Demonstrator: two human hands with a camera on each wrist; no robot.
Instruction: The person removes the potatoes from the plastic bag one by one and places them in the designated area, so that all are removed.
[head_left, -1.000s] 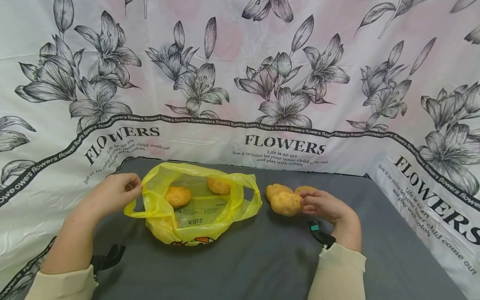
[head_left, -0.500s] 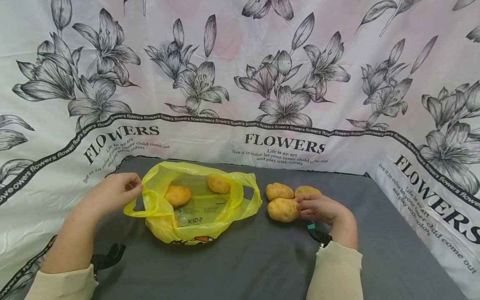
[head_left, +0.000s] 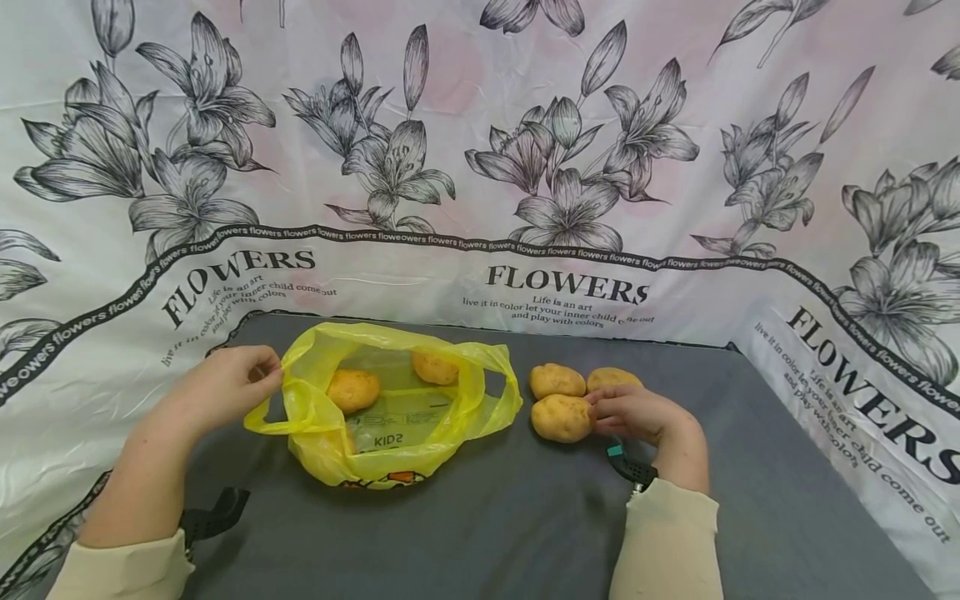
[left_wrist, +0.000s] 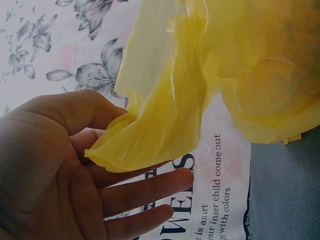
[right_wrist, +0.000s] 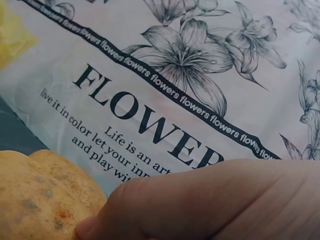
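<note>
My left hand [head_left: 228, 383] pinches the left edge of a yellow plastic bag [head_left: 420, 468] between thumb and index finger. In the left wrist view the hand's [left_wrist: 75, 165] other fingers extend apart below the bag's yellow film [left_wrist: 160, 130]. The bag's mouth gapes, with a potato [head_left: 352, 390] and another potato [head_left: 435, 367] visible inside; a third shows faintly through the front wall. My right hand [head_left: 637, 412] holds the right end of a potato [head_left: 562, 418] resting on the table. In the right wrist view the thumb touches that potato [right_wrist: 30, 205]; the other fingers are hidden.
Behind the held potato lie two more, a left potato [head_left: 557, 380] and a right potato [head_left: 613, 380], partly covered by the hand. The grey tabletop [head_left: 480, 533] ends at a flower-printed curtain [head_left: 420, 275] at the back and sides.
My right hand has lowered the potato slightly toward me and left, in front of the other two. It has stayed there since. The left hand keeps its grip on the bag.
</note>
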